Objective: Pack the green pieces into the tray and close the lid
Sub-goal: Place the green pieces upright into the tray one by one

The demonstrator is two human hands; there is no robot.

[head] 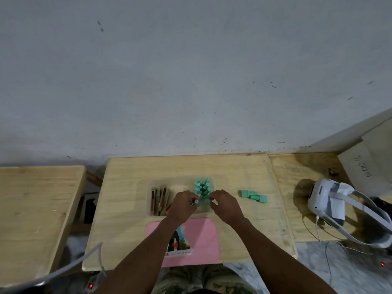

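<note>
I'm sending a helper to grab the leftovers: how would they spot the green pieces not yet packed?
Start at the middle wooden table against the wall. Right of the clear tray where both hands work, the loose green pieces lie on bare wood. Unlike the upright ones inside the tray, these lie on their sides outside it.

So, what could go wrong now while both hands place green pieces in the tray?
1. The standing green pieces sit packed in two rows; the left hand or right hand could topple them.
2. Loose green pieces remain outside the tray, perhaps forgotten before closing the pink lid.
</note>
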